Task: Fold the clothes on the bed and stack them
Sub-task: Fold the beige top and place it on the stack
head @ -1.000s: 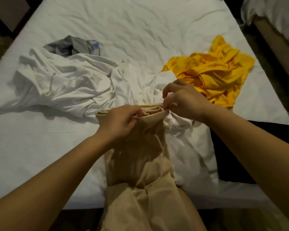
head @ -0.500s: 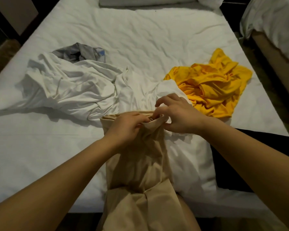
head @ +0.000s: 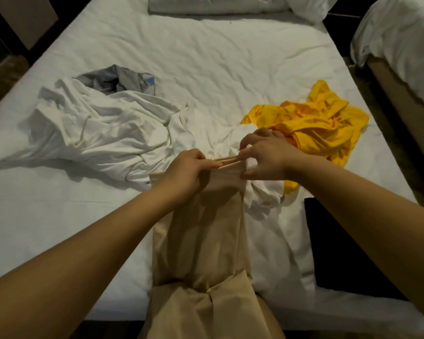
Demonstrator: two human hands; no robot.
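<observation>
left hand (head: 186, 172) + right hand (head: 267, 157): fingers (head: 212, 164) pinch beige garment (head: 206, 228) hem | risk: stacked layers slide askew if 1 pinch slackens

arms outstretched; left grip (head: 186, 172), right grip (head: 267, 155) pinching, close

We can read no text, label, brand or number here; the grey garment (head: 119, 79) shows a small blue patch, too blurred to read.
</observation>
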